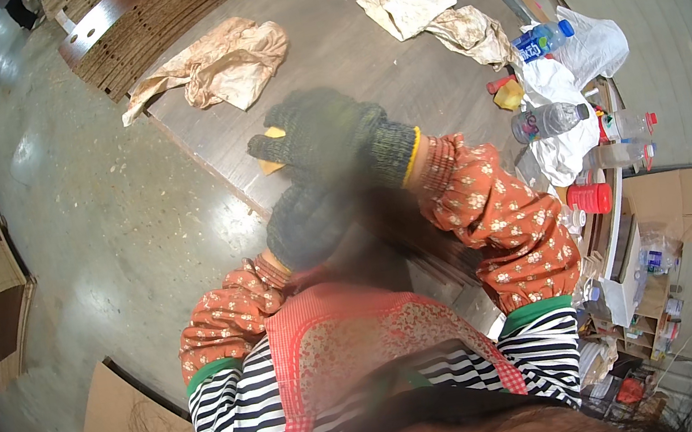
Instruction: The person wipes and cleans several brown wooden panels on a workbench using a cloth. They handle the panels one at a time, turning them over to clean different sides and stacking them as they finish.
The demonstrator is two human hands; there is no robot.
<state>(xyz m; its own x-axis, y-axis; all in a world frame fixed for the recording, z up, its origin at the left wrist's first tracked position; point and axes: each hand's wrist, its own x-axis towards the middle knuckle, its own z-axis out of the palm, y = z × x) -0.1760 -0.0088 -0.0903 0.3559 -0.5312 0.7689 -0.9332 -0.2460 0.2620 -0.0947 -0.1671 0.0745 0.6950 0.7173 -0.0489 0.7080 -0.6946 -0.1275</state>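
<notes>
Both of my hands wear dark grey-green knitted gloves and are close together over the near part of the brown tabletop (317,35). My right hand (324,133) is the farther one, its cuff trimmed in yellow. A small flat yellow piece (271,167) shows above and below one of its fingers, and the hand seems closed on it; its kind cannot be made out. Nearer to me, my left hand (307,227) sits just below the right one. A dark blur beside it hides its fingers, so I cannot see what it holds.
Stacks of brown slotted boards (162,23) stand at the far side. A stained crumpled cloth (227,63) lies at the table's left edge, with another cloth (412,2) farther right. Plastic bottles (548,121) and a white bag (595,45) crowd the right edge. Cardboard (131,431) stands at lower left.
</notes>
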